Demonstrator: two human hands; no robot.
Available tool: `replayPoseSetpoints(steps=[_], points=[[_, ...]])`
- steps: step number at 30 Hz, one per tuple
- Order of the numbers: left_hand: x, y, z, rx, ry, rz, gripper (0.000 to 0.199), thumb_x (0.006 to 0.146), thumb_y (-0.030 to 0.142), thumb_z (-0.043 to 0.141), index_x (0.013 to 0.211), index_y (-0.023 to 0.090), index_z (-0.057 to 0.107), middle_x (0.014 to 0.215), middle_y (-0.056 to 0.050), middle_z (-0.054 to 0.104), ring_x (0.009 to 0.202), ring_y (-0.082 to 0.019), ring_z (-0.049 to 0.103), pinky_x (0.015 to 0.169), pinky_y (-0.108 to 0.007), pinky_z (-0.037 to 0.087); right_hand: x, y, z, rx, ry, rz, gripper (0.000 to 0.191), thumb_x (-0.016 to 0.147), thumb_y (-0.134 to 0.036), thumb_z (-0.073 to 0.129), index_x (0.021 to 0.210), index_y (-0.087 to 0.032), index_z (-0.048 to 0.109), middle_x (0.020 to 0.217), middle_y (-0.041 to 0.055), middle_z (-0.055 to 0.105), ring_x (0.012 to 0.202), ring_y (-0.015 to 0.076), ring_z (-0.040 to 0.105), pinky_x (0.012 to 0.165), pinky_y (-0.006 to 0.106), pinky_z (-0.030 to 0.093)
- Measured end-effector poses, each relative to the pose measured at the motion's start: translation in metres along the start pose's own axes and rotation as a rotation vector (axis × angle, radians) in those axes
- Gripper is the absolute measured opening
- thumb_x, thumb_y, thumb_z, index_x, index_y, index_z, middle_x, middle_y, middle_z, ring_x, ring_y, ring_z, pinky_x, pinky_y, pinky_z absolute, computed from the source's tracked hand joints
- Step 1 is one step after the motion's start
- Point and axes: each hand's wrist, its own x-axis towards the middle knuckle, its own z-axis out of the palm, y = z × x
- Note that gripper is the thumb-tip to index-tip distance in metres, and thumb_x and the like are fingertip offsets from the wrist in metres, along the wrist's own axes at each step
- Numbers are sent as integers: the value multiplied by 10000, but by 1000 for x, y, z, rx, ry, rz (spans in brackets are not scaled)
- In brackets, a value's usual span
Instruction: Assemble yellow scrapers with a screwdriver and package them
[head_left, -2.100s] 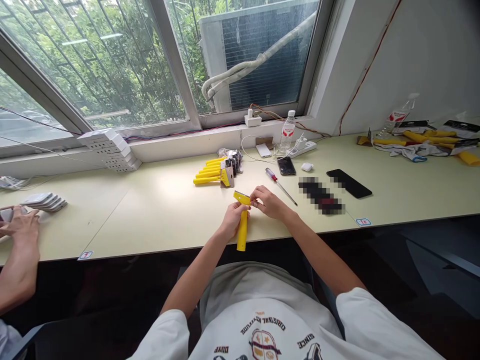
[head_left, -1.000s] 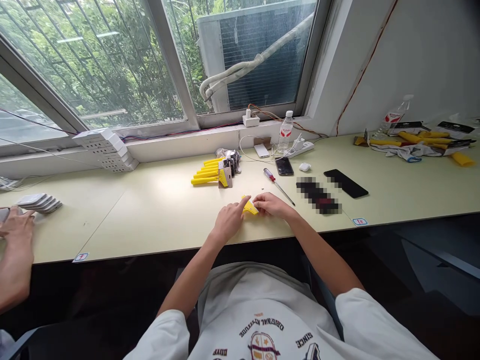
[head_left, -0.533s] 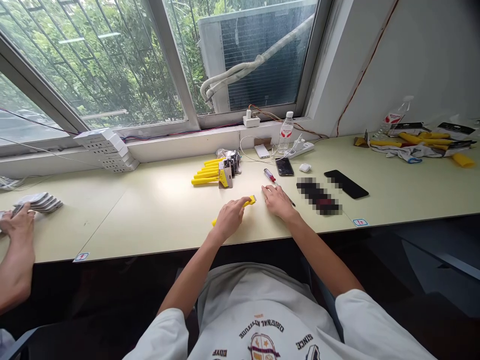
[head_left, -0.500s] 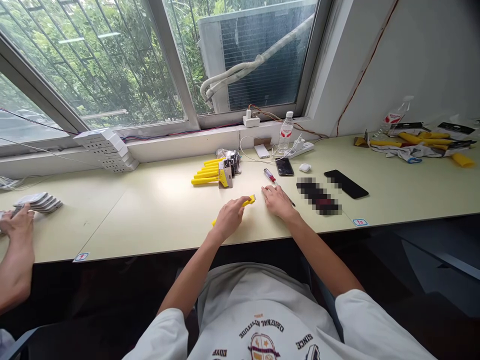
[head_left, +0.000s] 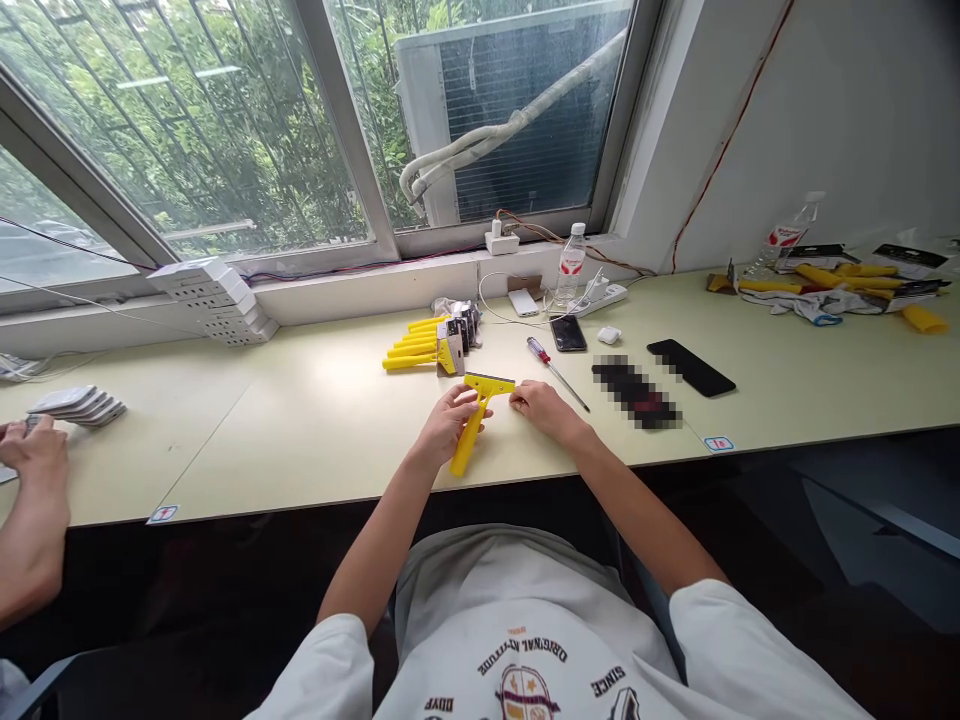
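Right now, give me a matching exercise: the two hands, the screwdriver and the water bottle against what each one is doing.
1. Left hand
2. Right hand
3. Screwdriver
4. Water bottle

A. Standing upright beside the power strip
B. Wrapped around the yellow scraper's handle
C. Fingers at the right end of the scraper's head
D. Lying on the table, red handle toward the window

Pairs: 1-B, 2-C, 3-D, 4-A.

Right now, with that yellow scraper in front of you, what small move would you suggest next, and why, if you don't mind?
Probably close the right hand on the head of the yellow scraper, since only the left hand grips the handle and the right fingertips seem merely to reach the head's end.
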Motion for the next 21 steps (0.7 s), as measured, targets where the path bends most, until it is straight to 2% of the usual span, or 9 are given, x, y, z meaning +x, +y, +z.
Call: replayPoseSetpoints(steps=[3, 6, 10, 13, 21], points=[[7, -7, -4, -38, 68, -5, 587, 818, 214, 910, 1348, 242, 659, 1476, -149, 686, 1033, -259, 832, 719, -288, 655, 1, 4, -5, 60, 86, -16, 234, 1076, -126, 560, 1052, -186, 785, 1107, 101, 811, 1010, 211, 731, 938, 304, 508], [10, -11, -5, -68, 106, 2, 580, 820, 173, 883, 1349, 232, 653, 1492, -154, 676, 1012, -250, 829, 705, -288, 662, 2, 13, -10, 52, 180, 44, 263, 1100, -153, 502, 1073, -181, 762, 1126, 108, 812, 1017, 216, 717, 932, 316, 494], [10, -10, -2, -95, 132, 10, 578, 824, 137, 856, 1353, 229, 641, 1508, -154, 660, 999, -244, 829, 688, -286, 661, -3, 20, -11, 18, 69, 76, 172, 1094, -230, 575, 1052, -205, 740, 1113, 86, 782, 1006, 208, 701, 905, 307, 483], [9, -10, 0, -98, 133, 14, 567, 826, 133, 854, 1343, 226, 642, 1499, -154, 658, 984, -243, 832, 677, -291, 660, -7, 16, -10, -48, -2, 45, 145, 1087, -227, 605, 1139, -208, 740, 1176, 94, 743, 997, 199, 692, 914, 303, 486], [7, -10, 2, -86, 137, 14, 534, 834, 148, 860, 1313, 225, 639, 1468, -149, 673, 995, -238, 828, 688, -281, 656, -8, -2, -11, -212, -40, 9, 178, 1116, -237, 579, 1180, -234, 745, 1155, 96, 731, 939, 212, 681, 803, 307, 442]])
